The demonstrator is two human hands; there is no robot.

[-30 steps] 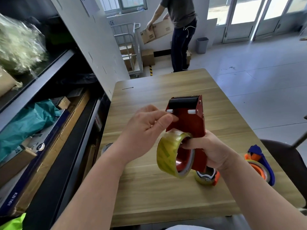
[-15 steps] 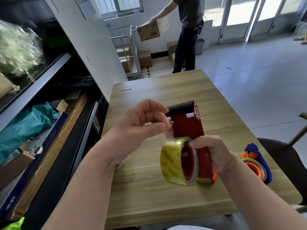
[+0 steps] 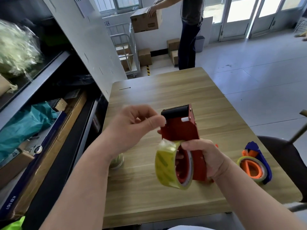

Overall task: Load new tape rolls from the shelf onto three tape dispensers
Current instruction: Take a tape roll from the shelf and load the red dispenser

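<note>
A metal storage shelf (image 3: 49, 67) runs down the left. Over a pale wooden surface (image 3: 166, 90), the left hand (image 3: 132, 128) has thumb and forefinger pinched together beside the cutter. It seems to be drawing out the tape's loose end for threading, though the clear film is hard to see. A roll of yellowish clear packing tape (image 3: 167, 168) sits on the hub of a red metal tape dispenser (image 3: 179, 130). The right hand (image 3: 204, 156) is wrapped round the dispenser's handle to steady it in the air. Far right, a blue and orange plastic dispenser (image 3: 255, 165), with a roll on it, lies on the surface.

A spare tape roll (image 3: 118, 161) lies mostly hidden behind the left forearm (image 3: 93, 171).
</note>
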